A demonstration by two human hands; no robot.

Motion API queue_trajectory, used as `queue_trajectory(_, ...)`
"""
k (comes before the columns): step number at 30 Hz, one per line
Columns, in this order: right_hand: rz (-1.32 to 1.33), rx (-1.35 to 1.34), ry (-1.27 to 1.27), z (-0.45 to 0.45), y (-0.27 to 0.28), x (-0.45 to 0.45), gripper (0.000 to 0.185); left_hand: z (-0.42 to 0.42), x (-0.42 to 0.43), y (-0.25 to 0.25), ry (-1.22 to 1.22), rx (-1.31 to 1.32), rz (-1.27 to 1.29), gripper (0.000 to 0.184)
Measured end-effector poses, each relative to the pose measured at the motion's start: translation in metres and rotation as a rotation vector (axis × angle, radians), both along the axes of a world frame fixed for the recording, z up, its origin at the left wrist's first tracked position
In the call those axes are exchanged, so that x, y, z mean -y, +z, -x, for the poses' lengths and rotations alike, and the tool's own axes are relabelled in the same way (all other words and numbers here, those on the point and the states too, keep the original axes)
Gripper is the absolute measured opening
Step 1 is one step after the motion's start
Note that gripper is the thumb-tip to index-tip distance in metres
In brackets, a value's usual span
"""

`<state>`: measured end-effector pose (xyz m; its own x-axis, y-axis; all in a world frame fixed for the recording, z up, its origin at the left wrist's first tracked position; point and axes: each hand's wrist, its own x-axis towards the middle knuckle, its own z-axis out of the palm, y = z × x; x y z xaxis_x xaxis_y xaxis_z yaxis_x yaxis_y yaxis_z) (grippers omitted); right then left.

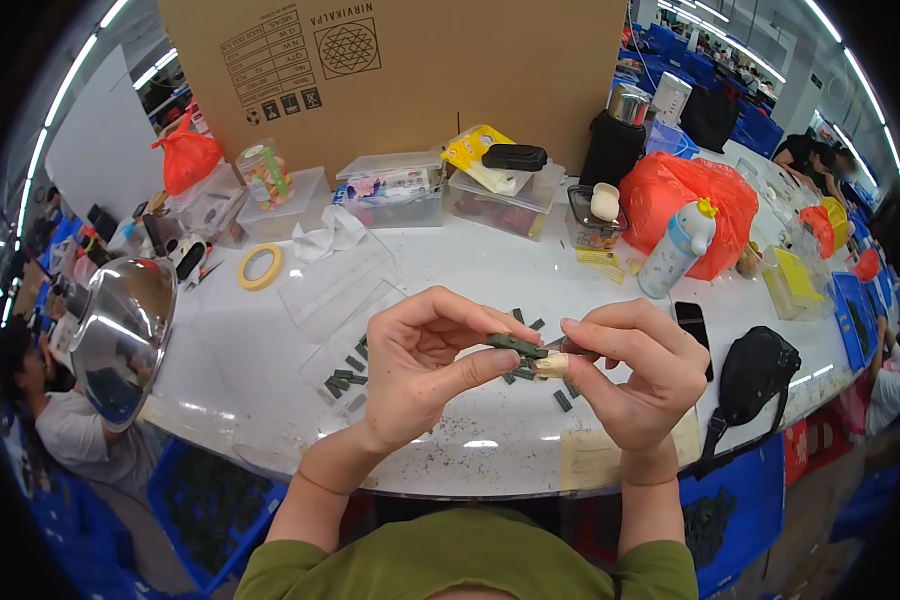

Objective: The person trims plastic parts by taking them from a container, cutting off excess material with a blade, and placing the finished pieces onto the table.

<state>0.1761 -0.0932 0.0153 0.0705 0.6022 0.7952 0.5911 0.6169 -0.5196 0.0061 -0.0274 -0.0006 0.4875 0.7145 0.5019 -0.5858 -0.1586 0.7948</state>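
Observation:
Just above the middle of the white table, my left hand [425, 365] pinches a small dark green block [516, 345] between thumb and fingers. My right hand [638, 370] is closed close to the block's right end, its thumb wrapped in pale yellow tape. A thin, partly hidden item sits between the right fingertips; its kind cannot be made out. Beneath and beside my hands lie several loose dark green pieces [346, 380], some of them hidden by the hands. Small dark crumbs are scattered over the tabletop around them.
A tall cardboard box [420, 90] stands behind clear plastic containers [395, 205]. Left are a tape roll [260, 267] and a metal lamp shade [130, 335]; right, a bottle [675, 250], a phone [692, 325] and a black bag [755, 375]. Blue bins [740, 510] flank me below; other people sit nearby.

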Motion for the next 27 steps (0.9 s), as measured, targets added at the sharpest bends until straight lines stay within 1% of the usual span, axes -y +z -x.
queue_trajectory(11, 0.001, 0.005, -0.011, -0.001, 0.002, -0.001, 0.022, -0.003, 0.003, -0.001, 0.034, 0.014, -0.039, 0.023)
queue_trajectory(20, 0.010, 0.048, 0.068, -0.007, 0.007, 0.004, 0.022, 0.001, 0.002, -0.002, 0.110, -0.057, -0.090, 0.024)
queue_trajectory(21, 0.014, 0.047, 0.069, -0.008, 0.007, 0.005, 0.022, 0.005, 0.001, 0.005, 0.307, -0.193, -0.184, 0.027)
queue_trajectory(22, -0.038, 0.028, 0.060, -0.010, 0.008, 0.005, 0.021, 0.011, -0.003, 0.014, 0.503, -0.331, -0.275, 0.030)
queue_trajectory(23, -0.087, 0.006, 0.052, -0.011, 0.007, 0.005, 0.020, 0.019, -0.011, 0.017, 0.719, -0.538, -0.406, 0.027)
queue_trajectory(25, -0.183, -0.042, 0.036, -0.013, 0.005, 0.007, 0.019, 0.040, -0.030, 0.014, 0.919, -0.932, -0.431, 0.021)
queue_trajectory(27, -0.180, -0.042, 0.030, -0.014, 0.005, 0.012, 0.019, 0.056, -0.048, -0.001, 0.983, -1.335, -0.492, 0.020)
